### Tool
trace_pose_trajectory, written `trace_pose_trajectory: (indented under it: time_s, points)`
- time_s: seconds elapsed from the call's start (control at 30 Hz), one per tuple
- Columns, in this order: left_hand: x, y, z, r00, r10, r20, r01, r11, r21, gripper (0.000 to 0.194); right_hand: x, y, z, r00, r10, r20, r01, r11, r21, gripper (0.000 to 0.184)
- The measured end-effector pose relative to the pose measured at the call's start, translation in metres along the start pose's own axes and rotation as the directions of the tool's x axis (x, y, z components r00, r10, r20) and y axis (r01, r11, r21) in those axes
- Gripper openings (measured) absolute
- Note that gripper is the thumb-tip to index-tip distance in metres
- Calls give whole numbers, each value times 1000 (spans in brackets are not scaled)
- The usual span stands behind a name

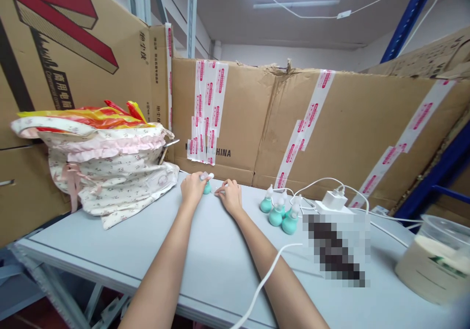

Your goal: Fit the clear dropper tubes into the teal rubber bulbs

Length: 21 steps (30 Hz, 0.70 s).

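My left hand (192,190) is closed around a small teal nasal aspirator bulb (207,188) with a pale nozzle, at the back of the grey table (216,250). The fingers hide part of it. Just to its right, my right hand (230,197) is held low over the tabletop with its fingertips drawn together. Whatever is between those fingertips is too small to make out. Further right stands a cluster of several similar teal bulbs (276,216) with clear nozzles, upright and apart from both hands.
A floral cloth bag (121,172) with red and yellow plastic lies on the left. Cardboard walls (242,108) enclose the back. On the right are a white charger (334,200), a blurred-out patch and a clear tub (433,265) of cream-coloured contents. A white cable (262,282) crosses my right forearm.
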<state>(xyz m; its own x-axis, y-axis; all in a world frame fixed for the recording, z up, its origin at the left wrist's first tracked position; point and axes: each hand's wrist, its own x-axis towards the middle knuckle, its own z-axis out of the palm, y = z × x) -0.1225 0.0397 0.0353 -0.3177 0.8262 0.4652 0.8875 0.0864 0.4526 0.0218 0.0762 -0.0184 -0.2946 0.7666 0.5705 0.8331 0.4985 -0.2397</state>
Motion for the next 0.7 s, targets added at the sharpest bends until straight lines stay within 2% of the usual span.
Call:
trace_pose_trajectory:
  time_s: [0.13,0.3,0.43,0.53,0.63,0.7]
  points:
    - [0,0,1,1000,17,4,-17,1000,6,37,-2,1,-1,999,17,-36,-16,1000,21,8]
    - [-1,1,2,1000,16,12,-16,1000,23,34,-3,3,-4,985,132,-114,-129,991,41,13]
    - [0,1,2,1000,19,4,-19,1000,20,35,-1,10,-5,944,263,-199,-221,953,210,21]
    - [0,0,2,1000,16,4,-16,1000,7,35,-1,18,-6,936,313,-160,-254,916,311,24]
    - [1,-1,2,1000,7,3,-7,1000,-9,36,0,23,-9,959,256,-126,-218,942,254,26]
    - [1,0,2,1000,-1,3,1,1000,-20,36,2,23,-9,978,204,-54,-190,962,198,32]
